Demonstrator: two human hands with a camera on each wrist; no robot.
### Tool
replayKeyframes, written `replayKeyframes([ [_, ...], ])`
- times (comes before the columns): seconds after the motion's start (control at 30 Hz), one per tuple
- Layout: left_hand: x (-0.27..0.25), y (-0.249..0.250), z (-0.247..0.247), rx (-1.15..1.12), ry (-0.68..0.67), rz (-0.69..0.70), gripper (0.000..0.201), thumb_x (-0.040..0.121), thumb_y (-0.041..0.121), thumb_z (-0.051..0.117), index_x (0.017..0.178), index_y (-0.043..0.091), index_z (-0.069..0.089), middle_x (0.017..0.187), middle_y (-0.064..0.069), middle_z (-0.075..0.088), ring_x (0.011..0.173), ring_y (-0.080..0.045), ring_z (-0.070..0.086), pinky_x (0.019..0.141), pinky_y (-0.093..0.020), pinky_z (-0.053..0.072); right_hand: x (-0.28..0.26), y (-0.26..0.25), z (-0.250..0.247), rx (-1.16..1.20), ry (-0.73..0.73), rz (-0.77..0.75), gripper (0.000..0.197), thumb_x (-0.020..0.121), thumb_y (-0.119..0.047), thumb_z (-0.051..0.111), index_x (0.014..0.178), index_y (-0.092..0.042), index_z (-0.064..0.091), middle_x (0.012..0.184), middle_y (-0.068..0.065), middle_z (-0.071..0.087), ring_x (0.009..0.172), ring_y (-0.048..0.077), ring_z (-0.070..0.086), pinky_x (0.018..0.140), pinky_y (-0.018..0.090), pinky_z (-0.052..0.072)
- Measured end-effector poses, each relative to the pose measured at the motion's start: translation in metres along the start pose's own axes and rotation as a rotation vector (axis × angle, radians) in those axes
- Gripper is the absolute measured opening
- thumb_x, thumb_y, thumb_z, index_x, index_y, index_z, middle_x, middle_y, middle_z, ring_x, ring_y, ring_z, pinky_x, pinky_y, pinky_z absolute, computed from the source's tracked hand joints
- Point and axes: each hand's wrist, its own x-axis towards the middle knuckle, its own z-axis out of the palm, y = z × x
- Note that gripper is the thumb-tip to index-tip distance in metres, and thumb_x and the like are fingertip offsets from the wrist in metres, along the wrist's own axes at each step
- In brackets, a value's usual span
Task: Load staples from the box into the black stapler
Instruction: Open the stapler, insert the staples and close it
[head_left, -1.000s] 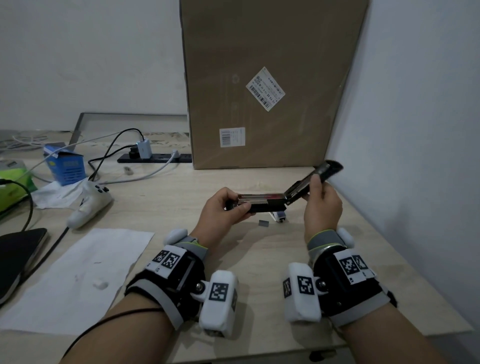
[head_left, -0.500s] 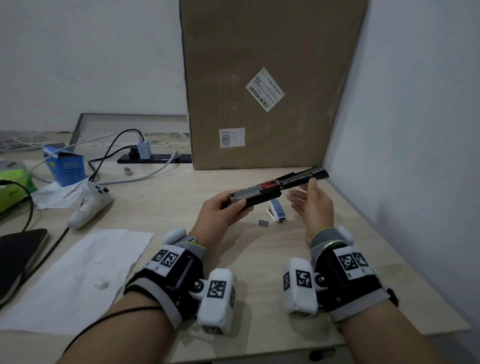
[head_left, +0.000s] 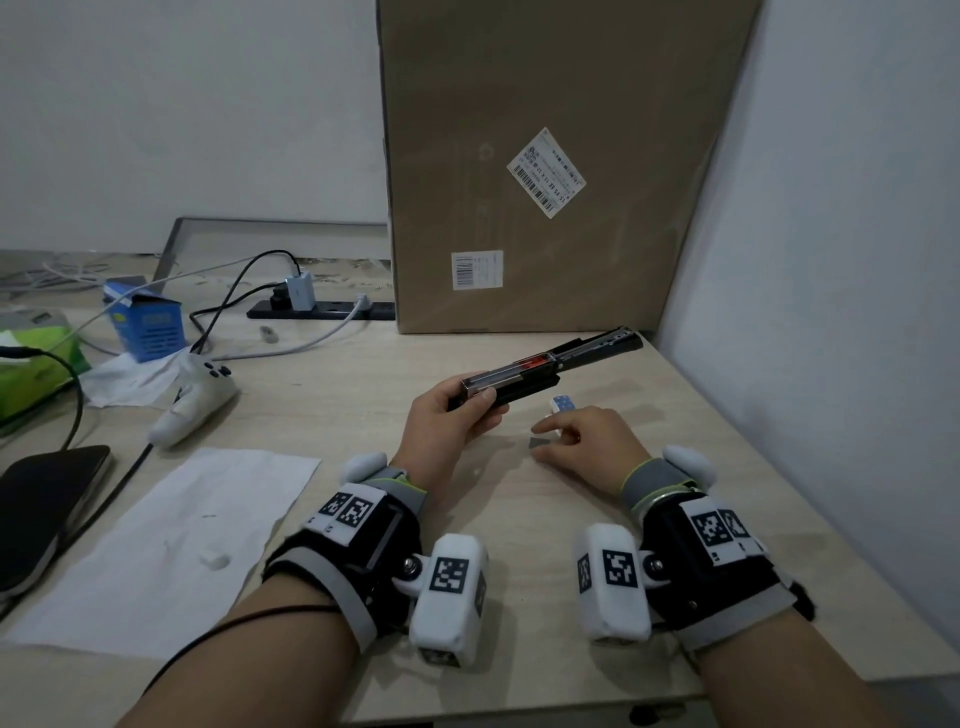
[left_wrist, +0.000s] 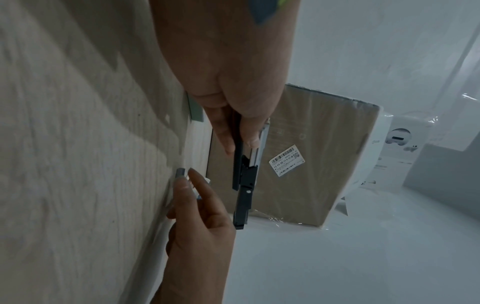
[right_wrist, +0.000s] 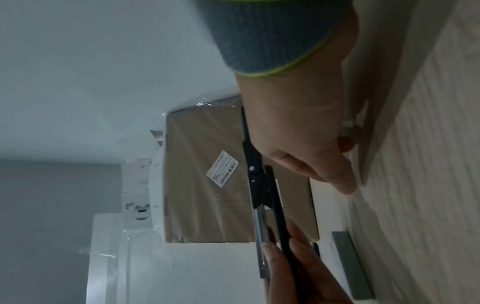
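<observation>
Right hand (head_left: 587, 441) lower (stapler (head_left: 540, 370) above)

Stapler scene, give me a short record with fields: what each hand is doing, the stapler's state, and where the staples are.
left hand: grips the black stapler, held above the desk
stapler state: opened out flat, metal channel facing up
right hand: lowered to the desk, fingers reaching to the grey staple strip; contact unclear
staple box: on the desk behind the right hand
</observation>
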Motion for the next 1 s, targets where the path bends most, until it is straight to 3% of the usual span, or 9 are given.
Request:
replayKeyframes([
  [0.17,0.001,0.000,0.001,0.020,-0.021,-0.001,0.018,0.089,0.002,0.056,0.100,0.011,0.066,0.096,-0.011,0.068,0.081,-0.013,0.070,0.072,-0.017,0.055,0.002,-0.003,0.005,-0.003,-0.008,0.021,0.014,0.075,-0.026,0.071,0.086,-0.019,0.072,0.055,-0.013,0.049,0.055,0.005,0.046,0.056,0.022,0.034],
  [0.3,0.002,-0.002,-0.001,0.044,-0.013,-0.010,0.018,0.089,0.003,0.056,0.100,0.012,0.066,0.096,-0.010,0.069,0.082,-0.014,0.070,0.072,-0.017,0.055,-0.001,-0.007,0.004,0.040,0.040,0.011,0.007,0.076,-0.024,0.069,0.082,-0.019,0.071,0.062,-0.002,0.056,0.065,0.017,0.054,0.061,0.028,0.039],
  [0.43,0.004,-0.003,-0.004,0.074,0.028,-0.020,0.022,0.089,0.005,0.056,0.109,0.005,0.065,0.096,-0.012,0.068,0.082,-0.014,0.069,0.072,-0.016,0.055,-0.005,-0.018,-0.001,0.361,0.197,-0.016,0.002,0.080,-0.018,0.066,0.081,-0.019,0.067,0.081,-0.003,0.057,0.070,0.010,0.053,0.058,0.010,0.043],
  [0.53,0.004,-0.003,-0.005,0.083,0.029,-0.027,0.025,0.089,0.005,0.056,0.113,0.002,0.063,0.095,-0.011,0.068,0.080,-0.013,0.069,0.070,-0.016,0.054,-0.006,-0.023,-0.004,0.611,0.258,0.036,0.008,0.086,-0.016,0.059,0.083,-0.023,0.062,0.084,0.002,0.066,0.071,0.014,0.064,0.057,0.020,0.049],
  [0.6,0.003,-0.004,-0.004,0.088,0.019,-0.036,0.027,0.089,0.004,0.057,0.115,0.000,0.062,0.095,-0.012,0.068,0.078,-0.011,0.070,0.069,-0.016,0.054,-0.006,-0.025,-0.007,0.716,0.312,0.063,0.010,0.090,-0.013,0.054,0.087,-0.017,0.063,0.081,0.006,0.067,0.066,0.012,0.063,0.055,0.024,0.051],
  [0.7,0.002,-0.003,-0.002,0.060,-0.012,-0.070,0.025,0.089,0.003,0.056,0.113,-0.001,0.062,0.098,-0.013,0.067,0.080,-0.013,0.070,0.075,-0.018,0.057,-0.006,-0.025,-0.011,0.801,0.388,0.068,0.014,0.092,-0.011,0.051,0.092,-0.011,0.065,0.076,0.007,0.065,0.056,0.004,0.059,0.054,0.021,0.052],
  [0.8,-0.001,-0.002,0.001,0.048,-0.048,-0.102,0.021,0.089,0.003,0.056,0.108,0.001,0.063,0.102,-0.015,0.066,0.084,-0.016,0.069,0.081,-0.021,0.057,-0.005,-0.023,-0.013,0.863,0.447,0.087,0.015,0.092,-0.009,0.050,0.098,-0.013,0.064,0.072,0.007,0.066,0.053,0.005,0.060,0.053,0.019,0.053],
  [0.9,-0.003,-0.002,0.003,0.058,-0.072,-0.123,0.023,0.089,0.002,0.056,0.110,0.000,0.063,0.107,-0.017,0.066,0.089,-0.020,0.069,0.083,-0.022,0.057,-0.006,-0.022,-0.015,0.942,0.474,0.115,0.014,0.091,-0.008,0.053,0.092,-0.012,0.066,0.075,0.010,0.068,0.059,0.007,0.067,0.057,0.017,0.055],
  [1.0,-0.005,-0.002,0.003,0.057,-0.081,-0.134,0.020,0.089,0.002,0.056,0.107,0.001,0.064,0.111,-0.020,0.065,0.092,-0.022,0.068,0.084,-0.024,0.057,-0.006,-0.021,-0.016,1.089,0.461,0.159,0.015,0.087,-0.007,0.058,0.100,-0.006,0.066,0.082,0.011,0.070,0.073,0.010,0.070,0.067,0.014,0.056],
])
